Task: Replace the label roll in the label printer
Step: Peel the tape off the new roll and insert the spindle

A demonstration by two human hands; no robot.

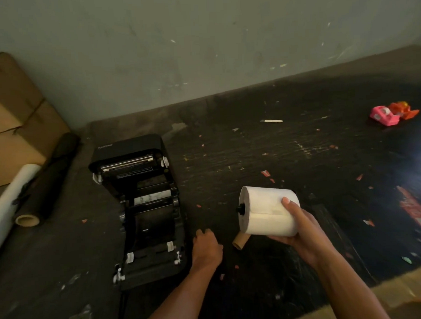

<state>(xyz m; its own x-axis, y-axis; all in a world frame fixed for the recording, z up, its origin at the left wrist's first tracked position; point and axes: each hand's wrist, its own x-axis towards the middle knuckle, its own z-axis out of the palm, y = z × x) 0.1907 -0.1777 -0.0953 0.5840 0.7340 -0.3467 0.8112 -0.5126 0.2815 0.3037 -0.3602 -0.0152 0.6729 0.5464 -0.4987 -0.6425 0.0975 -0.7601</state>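
Observation:
A black label printer (144, 209) stands open on the dark table, lid tipped back, its roll bay showing no roll. My right hand (300, 230) grips a full white label roll (268, 211) with a black spindle through its core, held above the table to the right of the printer. Under the roll lies an empty brown cardboard core (239, 241). My left hand (206, 246) rests palm down on the table beside the printer's right edge, fingers curled, with nothing seen in it.
Cardboard boxes (14, 118) stack at the far left, with a dark roll (48, 184) and a white film roll (10, 202) leaning beside them. Pink and orange tape dispensers (391, 113) sit far right. Paper scraps litter the table; a grey wall stands behind.

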